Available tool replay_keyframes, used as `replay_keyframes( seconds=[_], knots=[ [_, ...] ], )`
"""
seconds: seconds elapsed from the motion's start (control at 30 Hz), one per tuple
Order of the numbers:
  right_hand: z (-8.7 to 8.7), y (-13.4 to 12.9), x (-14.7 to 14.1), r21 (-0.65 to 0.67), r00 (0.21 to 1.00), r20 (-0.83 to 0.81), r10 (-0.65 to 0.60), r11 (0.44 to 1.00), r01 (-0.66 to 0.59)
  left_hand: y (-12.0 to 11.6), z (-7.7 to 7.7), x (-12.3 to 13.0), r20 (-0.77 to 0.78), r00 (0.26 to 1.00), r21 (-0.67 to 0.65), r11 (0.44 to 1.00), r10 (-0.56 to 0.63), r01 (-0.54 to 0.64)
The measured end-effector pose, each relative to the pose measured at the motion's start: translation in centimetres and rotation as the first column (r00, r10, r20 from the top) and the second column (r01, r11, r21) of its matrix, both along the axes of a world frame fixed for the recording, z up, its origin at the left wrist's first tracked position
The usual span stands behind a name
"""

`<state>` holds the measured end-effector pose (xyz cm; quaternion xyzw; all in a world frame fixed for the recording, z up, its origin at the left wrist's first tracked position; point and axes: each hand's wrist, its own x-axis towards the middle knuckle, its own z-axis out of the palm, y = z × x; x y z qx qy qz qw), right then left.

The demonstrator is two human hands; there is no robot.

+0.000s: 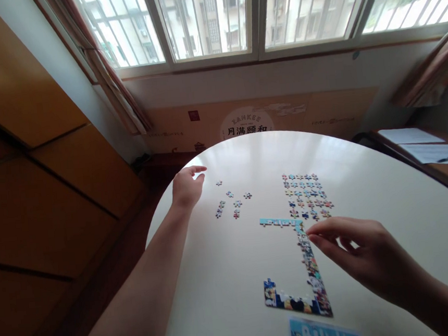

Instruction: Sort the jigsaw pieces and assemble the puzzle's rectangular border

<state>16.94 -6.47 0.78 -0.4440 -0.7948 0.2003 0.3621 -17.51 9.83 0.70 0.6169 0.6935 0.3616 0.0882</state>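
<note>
On the white round table (pixel 217 273) lies a partly joined puzzle border (pixel 314 272), its top strip, right side and bottom joined, its left side mostly open. My right hand (pixel 350 240) is at the border's upper right edge, thumb and index finger pinched together; anything between them is too small to make out. My left hand (pixel 188 185) hovers or rests near the table's far left edge, index finger stretched out and thumb apart, holding nothing. Just right of it lie several loose pieces (pixel 230 194). Rows of loose pieces (pixel 305 184) sit above the border.
A blue picture box or sheet (pixel 325 334) marked "Bluey" lies at the near edge of view. Papers (pixel 434 152) and a pen (pixel 447 158) are on a side table at right. Wooden cabinets (pixel 34 195) stand left; barred windows (pixel 207 20) are beyond.
</note>
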Motion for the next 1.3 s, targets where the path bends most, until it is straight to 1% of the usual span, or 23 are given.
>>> replay_keyframes(
  seconds=[0.13, 0.23, 0.3, 0.53, 0.7, 0.87, 1.1, 1.2, 1.3],
  knots=[
    [-0.2, 0.0, 0.0, -0.010, 1.000, 0.006, 0.013, 1.000, -0.013, 0.7, -1.7, 0.1, -0.087, 0.996, -0.124, 0.992, -0.033, 0.022],
    [-0.3, 0.0, 0.0, -0.012, 1.000, 0.004, 0.009, 1.000, -0.009, 0.9, -2.2, 0.3, -0.118, 0.992, -0.173, 0.985, -0.044, 0.023],
    [-0.2, 0.0, -0.1, -0.007, 1.000, 0.001, 0.004, 1.000, -0.004, 0.6, -2.0, 0.4, -0.129, 0.990, -0.190, 0.981, -0.052, 0.027],
    [0.0, 0.0, -0.1, 0.014, 1.000, -0.001, 0.000, 1.000, 0.000, -1.0, -0.2, 0.9, -0.155, 0.981, -0.241, 0.968, -0.113, 0.073],
    [-0.1, 0.0, -0.1, 0.002, 1.000, 0.004, 0.008, 1.000, -0.008, -1.5, 0.2, 1.4, -0.161, 0.969, -0.300, 0.945, -0.185, 0.131],
    [0.2, 0.1, -0.4, 0.023, 1.000, 0.008, 0.009, 1.000, -0.009, -2.1, 0.8, 2.0, -0.165, 0.959, -0.334, 0.928, -0.232, 0.167],
    [-0.3, 0.2, -0.4, 0.002, 1.000, 0.021, 0.012, 1.000, -0.013, -2.8, 1.7, 2.6, -0.157, 0.958, -0.354, 0.919, -0.242, 0.174],
    [-0.4, 0.2, -0.3, 0.007, 1.000, 0.024, 0.018, 1.000, -0.018, -2.9, 1.8, 2.6, -0.144, 0.957, -0.374, 0.909, -0.253, 0.184],
    [-0.4, 0.2, -0.3, 0.007, 1.000, 0.024, 0.017, 1.000, -0.017, -2.9, 1.8, 2.5, -0.151, 0.955, -0.363, 0.913, -0.256, 0.187]
  ],
)
